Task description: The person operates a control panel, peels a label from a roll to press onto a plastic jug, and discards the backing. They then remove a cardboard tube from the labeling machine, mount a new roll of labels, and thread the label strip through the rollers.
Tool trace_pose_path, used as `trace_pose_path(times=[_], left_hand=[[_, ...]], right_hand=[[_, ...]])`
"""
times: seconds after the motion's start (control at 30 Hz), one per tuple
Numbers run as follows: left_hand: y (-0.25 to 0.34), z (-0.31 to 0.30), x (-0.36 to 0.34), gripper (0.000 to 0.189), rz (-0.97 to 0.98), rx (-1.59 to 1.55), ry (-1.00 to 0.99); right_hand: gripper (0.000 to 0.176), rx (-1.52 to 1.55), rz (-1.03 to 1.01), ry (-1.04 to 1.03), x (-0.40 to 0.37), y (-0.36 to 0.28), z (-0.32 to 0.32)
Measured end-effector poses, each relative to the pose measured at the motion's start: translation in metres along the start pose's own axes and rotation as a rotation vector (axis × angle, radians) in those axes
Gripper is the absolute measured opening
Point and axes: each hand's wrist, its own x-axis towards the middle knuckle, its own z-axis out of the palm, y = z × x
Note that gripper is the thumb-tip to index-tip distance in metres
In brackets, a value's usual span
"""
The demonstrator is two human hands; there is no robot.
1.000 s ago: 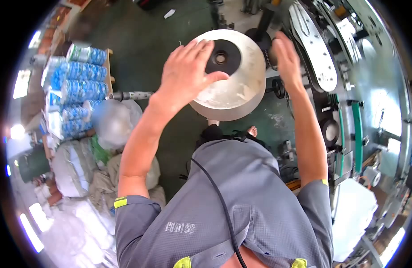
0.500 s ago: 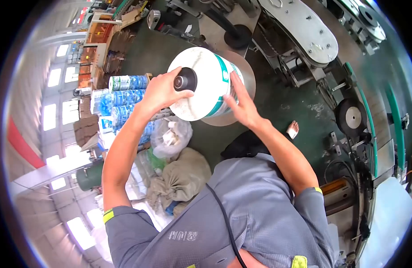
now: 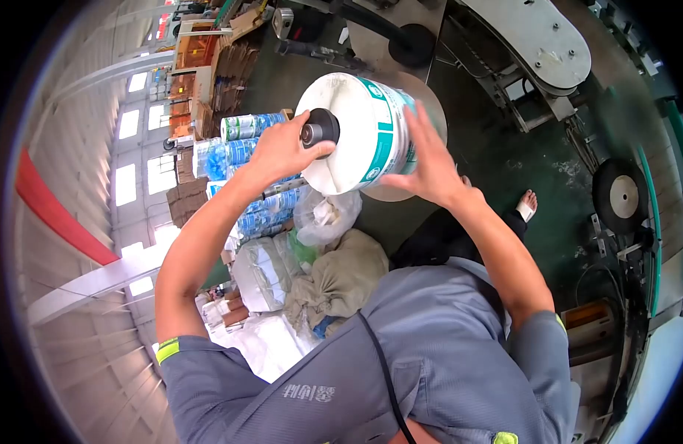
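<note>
Head view, looking down over the person's own grey shirt.

- Roll of printed film [image 3: 363, 133]: white, with teal bands. It is held up at chest height in the centre-far part of the scene, axis near level, flat end face turned left.
- Left hand [image 3: 282, 152]: closed around the black hub [image 3: 320, 127] at the middle of that end face, thumb on the near side. Judged: the hub is the only graspable point on a flat face, and it steers the axis.
- Right hand [image 3: 426, 166]: spread wide and flat on the roll's curved wall, fingers pointing far. It is not curled round anything. Judged: the palm bears weight and stops the roll turning.
- Metal disc [image 3: 432, 111]: just behind the roll on its right end. I cannot tell whether the two touch.
- Left of the roll: stacked blue-and-white packs [image 3: 245, 148]. Nearer, a clear bag [image 3: 323, 214] and tan sacks [image 3: 341, 277] lie on the green floor [image 3: 497, 155].
- Right: machine frame with a black wheel [image 3: 619, 196]; a grey guard plate [image 3: 537, 41] at far right.
- A foot [image 3: 526, 203] rests on the floor, right of the roll.
</note>
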Motion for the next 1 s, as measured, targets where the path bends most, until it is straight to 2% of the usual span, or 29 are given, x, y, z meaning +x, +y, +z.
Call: trace_pose_path(times=[0.03, 0.1, 0.17, 0.27, 0.3, 0.33, 0.37, 0.43, 0.47, 0.53, 0.7, 0.83, 0.9, 0.93, 1.0], left_hand=[[0.003, 0.001, 0.0, 0.086, 0.0, 0.01, -0.01], [0.008, 0.0, 0.005, 0.087, -0.115, -0.074, -0.029], [0.008, 0.004, 0.007, 0.085, -0.09, -0.118, 0.027], [0.006, 0.006, -0.002, 0.086, -0.147, -0.099, -0.014], [-0.004, 0.01, -0.002, 0.088, -0.001, -0.112, 0.044], [-0.009, 0.01, 0.0, 0.091, 0.147, -0.125, 0.106], [-0.006, 0.004, 0.0, 0.096, 0.144, -0.099, 0.05], [-0.004, 0.004, -0.003, 0.1, 0.235, -0.092, 0.09], [-0.004, 0.004, -0.002, 0.1, 0.232, -0.098, 0.078], [-0.007, 0.002, -0.002, 0.103, 0.374, -0.032, 0.09], [-0.019, -0.001, 0.004, 0.103, 0.527, 0.052, 0.094], [-0.025, -0.003, 0.011, 0.104, 0.636, 0.162, 0.083], [-0.02, 0.003, 0.002, 0.101, 0.419, 0.092, 0.098], [-0.015, 0.006, -0.003, 0.101, 0.409, 0.089, 0.094], [0.0, 0.006, 0.001, 0.098, 0.098, -0.013, 0.038]], right_hand=[[0.121, -0.004, -0.042, -0.055, 0.004, 0.001, 0.01], [0.12, -0.015, -0.016, -0.015, -0.003, -0.007, 0.021], [0.12, -0.037, -0.011, 0.029, -0.005, -0.009, 0.022], [0.117, 0.024, 0.008, 0.002, -0.037, -0.019, 0.026], [0.117, 0.026, 0.012, 0.008, -0.048, -0.021, 0.022], [0.115, 0.033, 0.036, -0.087, -0.057, -0.024, 0.015], [0.114, 0.038, 0.058, -0.182, -0.06, -0.023, 0.01], [0.11, 0.08, 0.122, 0.042, -0.045, -0.013, 0.005], [0.11, 0.073, 0.102, 0.032, -0.029, -0.006, 0.001], [0.109, 0.088, 0.071, -0.011, -0.006, 0.002, 0.011], [0.11, 0.071, 0.163, 0.011, -0.006, -0.005, 0.023], [0.11, 0.036, 0.11, 0.06, -0.007, -0.002, 0.023], [0.109, 0.04, 0.122, 0.032, -0.008, -0.001, 0.02], [0.109, 0.046, 0.121, 0.023, -0.009, 0.0, 0.019], [0.109, 0.069, 0.11, 0.031, -0.007, 0.004, 0.016]])
